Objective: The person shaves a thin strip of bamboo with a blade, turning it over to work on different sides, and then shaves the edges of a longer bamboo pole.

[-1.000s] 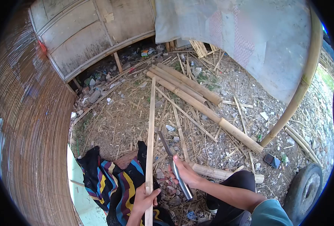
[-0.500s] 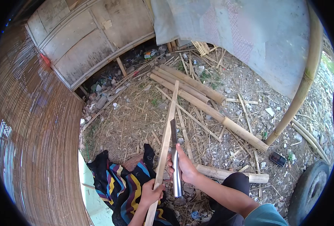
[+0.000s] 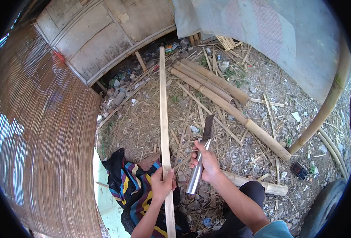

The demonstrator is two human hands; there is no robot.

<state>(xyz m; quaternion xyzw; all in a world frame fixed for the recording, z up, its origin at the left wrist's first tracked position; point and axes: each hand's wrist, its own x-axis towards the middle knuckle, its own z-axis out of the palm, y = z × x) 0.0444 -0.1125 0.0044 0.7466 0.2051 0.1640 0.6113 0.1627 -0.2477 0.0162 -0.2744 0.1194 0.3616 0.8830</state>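
Note:
My left hand (image 3: 162, 183) is closed around a long pale bamboo strip (image 3: 164, 119), gripping its lower part. The strip stands nearly upright in the view, its far end near the wooden panels. In my right hand (image 3: 208, 162) is a knife with a shiny metal cylindrical handle (image 3: 195, 178) and a dark, flat blade (image 3: 208, 126) that points up and slightly right. Blade and strip are apart. Below my left hand lies a black cloth with coloured stripes (image 3: 133, 188).
Several bamboo poles (image 3: 231, 113) lie on the littered ground, with a shorter pole (image 3: 276, 189) near my knee. A phone-like dark device (image 3: 299, 170) and a tyre (image 3: 326, 208) are at the right. A woven bamboo screen (image 3: 48, 139) stands left. One bamboo post (image 3: 322, 115) leans at right.
The bamboo strip has swung to the left at its far end and is now more upright. My right hand has moved right with the knife, away from the strip, and the blade tilts right.

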